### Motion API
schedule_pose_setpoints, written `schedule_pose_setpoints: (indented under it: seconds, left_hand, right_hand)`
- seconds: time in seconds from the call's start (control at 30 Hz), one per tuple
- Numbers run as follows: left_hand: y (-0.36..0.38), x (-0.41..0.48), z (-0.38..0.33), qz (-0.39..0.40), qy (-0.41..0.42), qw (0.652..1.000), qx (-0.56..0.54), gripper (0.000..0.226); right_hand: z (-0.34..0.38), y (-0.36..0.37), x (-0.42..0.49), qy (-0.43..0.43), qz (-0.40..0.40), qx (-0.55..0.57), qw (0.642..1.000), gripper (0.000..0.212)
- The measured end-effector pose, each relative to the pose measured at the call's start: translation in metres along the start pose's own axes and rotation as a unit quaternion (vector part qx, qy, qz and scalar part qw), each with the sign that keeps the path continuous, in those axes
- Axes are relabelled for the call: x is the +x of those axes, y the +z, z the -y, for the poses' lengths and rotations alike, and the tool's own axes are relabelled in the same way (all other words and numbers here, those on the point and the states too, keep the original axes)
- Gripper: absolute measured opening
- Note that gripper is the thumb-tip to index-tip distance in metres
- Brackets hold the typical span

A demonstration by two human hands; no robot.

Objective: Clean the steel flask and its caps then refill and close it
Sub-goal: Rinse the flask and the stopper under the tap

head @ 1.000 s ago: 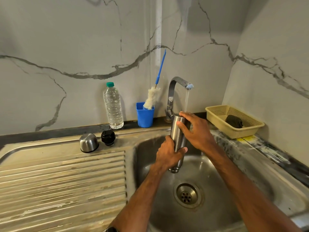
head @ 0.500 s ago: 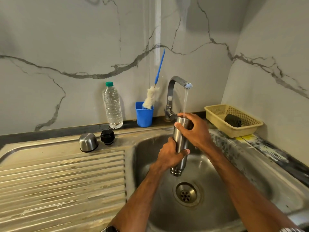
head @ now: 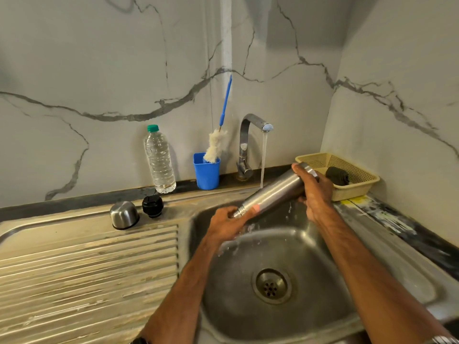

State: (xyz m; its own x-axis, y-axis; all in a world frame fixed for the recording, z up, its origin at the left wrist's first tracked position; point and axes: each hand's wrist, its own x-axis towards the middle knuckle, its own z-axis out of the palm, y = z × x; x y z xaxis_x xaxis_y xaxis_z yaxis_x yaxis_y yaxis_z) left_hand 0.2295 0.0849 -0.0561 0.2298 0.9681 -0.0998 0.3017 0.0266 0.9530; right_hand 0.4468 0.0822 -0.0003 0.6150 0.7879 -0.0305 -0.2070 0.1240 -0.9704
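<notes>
Standing by the sink, I can see the person has the brushed-steel cylindrical flask tipped on a slant above the stainless steel sink basin, with the narrow threaded neck pointing down-left and the flat base up to the right. The left-hand grip is curled round the neck end with the thumb lying along the body. The right-hand grip is wrapped over the base end, so both are grasping the flask and it isn't touching the basin. The curved chrome tap is running, and its thin stream lands on the flask's side about midway along. There are splashes in the basin near the left hand, and the round drain sits below all of it. Over on the ribbed steel drainboard, the domed steel outer cap sits mouth down with the black plastic screw stopper just beside it, both well apart from the flask. Along the back by the marble-pattern wall stand a clear plastic water bottle with a green lid and a small blue plastic cup with a blue-handled fluffy white bottle brush leaning out of it. Off to the right, a pale yellow mesh plastic basket rests on the dark desk with something dark in it, maybe a scrubber or a cloth, but I can't tell which.
</notes>
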Motion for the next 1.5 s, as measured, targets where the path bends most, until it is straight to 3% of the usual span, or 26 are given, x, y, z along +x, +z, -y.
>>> schedule_pose_setpoints:
  seconds: [0.07,0.17,0.33,0.43,0.53,0.63,0.7,0.73,0.8,0.97,1.13,1.3,1.4,1.5]
  left_hand:
    - [-0.007,0.0,-0.005,-0.013,-0.052,0.982,-0.181,0.062]
    - [-0.013,0.0,-0.011,-0.061,-0.094,0.912,-0.394,0.055]
    - [0.0,0.004,-0.01,-0.149,-0.164,0.827,-0.517,0.071]
    - [0.002,0.005,-0.01,-0.163,-0.174,0.796,-0.556,0.076]
    - [-0.005,0.005,-0.01,-0.22,-0.168,0.811,-0.516,0.07]
    - [-0.008,0.008,-0.012,-0.241,-0.146,0.848,-0.449,0.053]
    - [0.001,0.009,-0.016,-0.23,-0.135,0.881,-0.391,0.059]
    - [0.008,0.008,-0.018,-0.22,-0.134,0.895,-0.365,0.068]
    - [0.022,0.01,-0.024,-0.196,-0.13,0.916,-0.324,0.074]
    - [0.037,0.029,-0.043,-0.147,-0.145,0.929,-0.308,0.064]
    - [0.054,0.046,-0.059,-0.083,-0.183,0.945,-0.258,0.062]
    - [0.061,0.054,-0.057,-0.021,-0.178,0.953,-0.244,0.067]
    - [0.051,0.047,-0.055,0.023,-0.157,0.943,-0.292,0.055]
    - [0.036,0.042,-0.041,0.067,-0.143,0.922,-0.353,0.052]
  right_hand:
    - [0.005,-0.006,0.003,0.047,0.006,0.042,0.998,0.063]
    - [0.013,-0.012,-0.001,0.09,0.063,0.04,0.993,0.053]
    - [0.026,-0.014,-0.017,0.071,0.167,-0.097,0.979,0.05]
    - [0.032,-0.018,-0.022,0.104,0.267,-0.238,0.928,0.069]
    - [0.033,-0.023,-0.022,0.119,0.335,-0.38,0.854,0.08]
    - [0.029,-0.023,-0.02,0.071,0.387,-0.508,0.767,0.091]
    - [0.023,-0.015,-0.027,0.034,0.418,-0.574,0.703,0.092]
    - [0.018,-0.009,-0.032,0.02,0.417,-0.593,0.689,0.089]
    - [0.008,0.001,-0.04,-0.014,0.379,-0.615,0.691,0.084]
    - [-0.007,-0.001,-0.033,-0.038,0.276,-0.611,0.741,0.08]
    - [-0.015,0.001,-0.033,-0.067,0.194,-0.643,0.737,0.08]
    - [-0.007,-0.01,-0.021,0.017,0.24,-0.59,0.77,0.074]
    - [-0.003,-0.018,-0.018,0.108,0.291,-0.492,0.814,0.065]
    - [0.004,-0.026,-0.021,0.197,0.34,-0.363,0.845,0.073]
